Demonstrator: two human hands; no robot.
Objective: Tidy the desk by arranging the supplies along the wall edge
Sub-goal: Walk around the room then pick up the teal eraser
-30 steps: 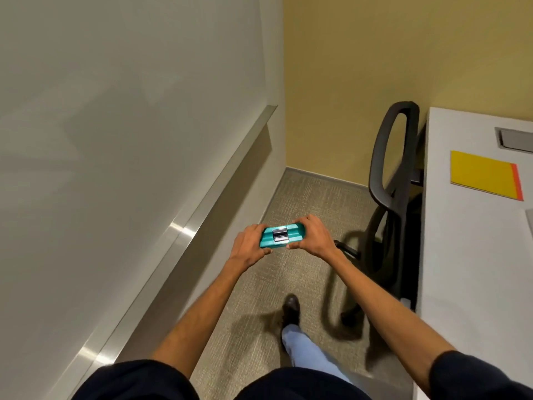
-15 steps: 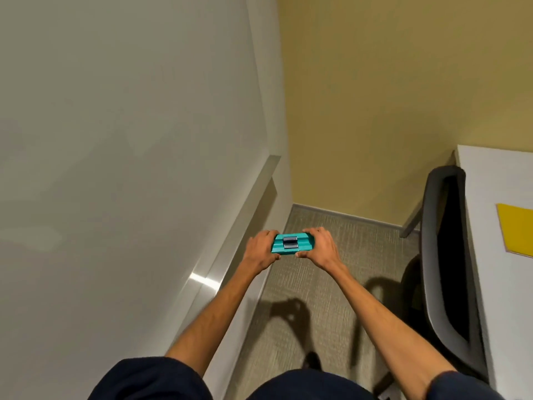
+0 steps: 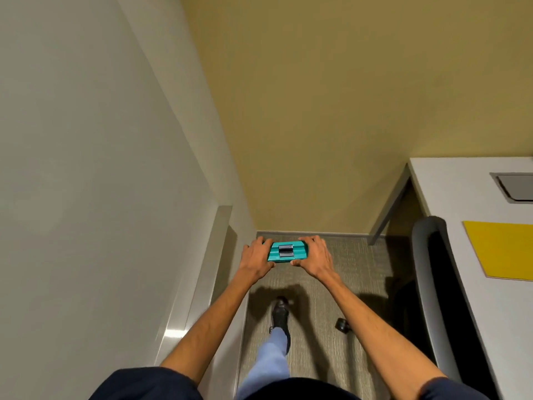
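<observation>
**Holding the teal case between both hands, bench off at 3 o'clock**

My left grip (image 3: 256, 257) pinches the 9 o'clock end of the teal case (image 3: 288, 252) and my right grip (image 3: 315, 256) pinches its 3 o'clock end, fingers over the far edge and thumbs on the near one. The case is clasped from both sides with nothing beneath it but the carpet (image 3: 346, 272). It is not on the bench at all. Its long axis runs 9 to 3, straight across my view, with the grey metal strip on top facing up at me.

From the case, the bench (image 3: 450, 192) lies out between 2 and 3 o'clock. The chair back (image 3: 427, 255) stands between them. The right grip is the nearer one to that bench, so I judge it the natural hand to carry the case over. The bench's far edge meets the yellow wall (image 3: 346, 111) at 12 o'clock, and that is the line I reckon the case has to join. A yellow pad (image 3: 501, 249) lies on the bench, nearer me than a grey inset plate (image 3: 516, 187). At 9 o'clock a pale ledge (image 3: 223, 226) runs along the side wall, close to the left grip.
</observation>
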